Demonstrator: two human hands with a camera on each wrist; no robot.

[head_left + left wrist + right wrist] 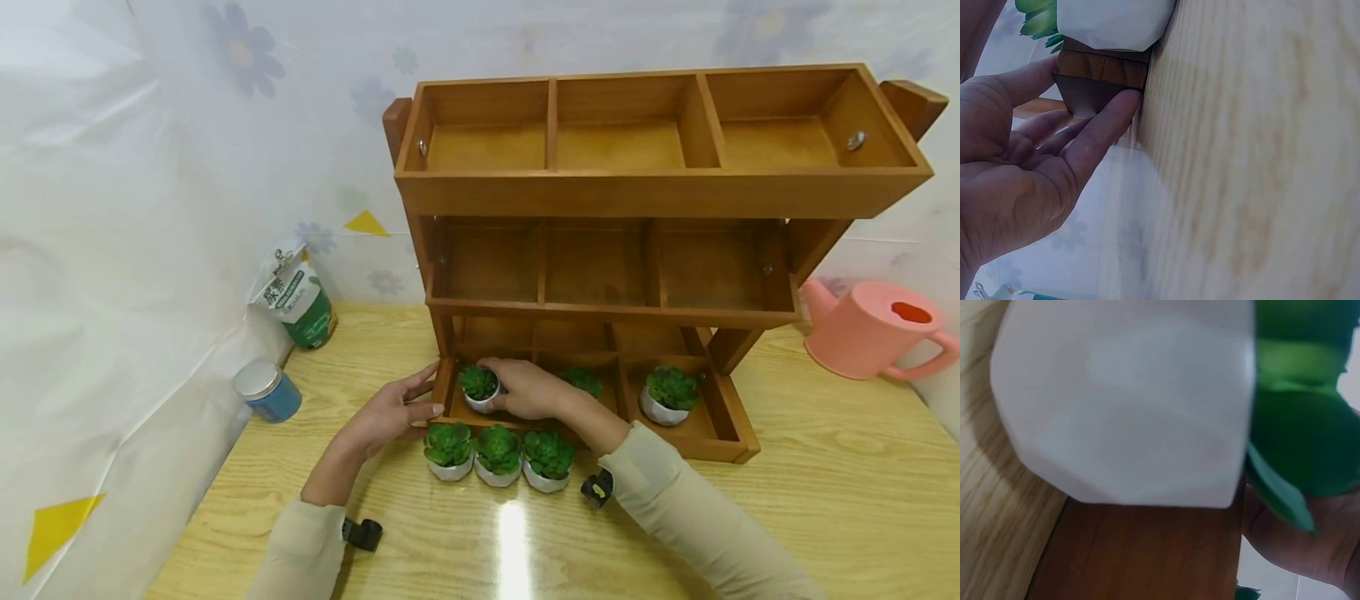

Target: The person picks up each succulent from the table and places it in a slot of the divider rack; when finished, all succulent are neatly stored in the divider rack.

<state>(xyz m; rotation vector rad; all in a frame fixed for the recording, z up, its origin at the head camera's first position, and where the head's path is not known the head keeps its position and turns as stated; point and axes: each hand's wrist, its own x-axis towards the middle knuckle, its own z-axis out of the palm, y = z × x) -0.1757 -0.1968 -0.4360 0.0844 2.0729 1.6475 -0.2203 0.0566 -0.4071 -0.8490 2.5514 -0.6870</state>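
My right hand [531, 388] reaches into the left front compartment of the wooden shelf's bottom tier [716, 446] and grips a small potted succulent [480, 397] by its white pot. At the tier's front left corner, my left hand [390, 412] rests its thumb and fairly straight fingers [1104, 128] against the wood. Three more succulents, the left one [448, 467], the middle one [498, 471] and the right one [547, 475], stand in a row before the tier. Inside it, one succulent [667, 408] sits in the right compartment and another [581, 381], partly hidden by my right arm, in the middle.
The shelf's middle tier [611, 310] and top tier [660, 196] overhang the bottom one. To the left are a blue jar [274, 402] and a clipped green-and-white bag [300, 308]. On the right stands a pink watering can [862, 333]. A plastic sheet wall [330, 133] lies behind.
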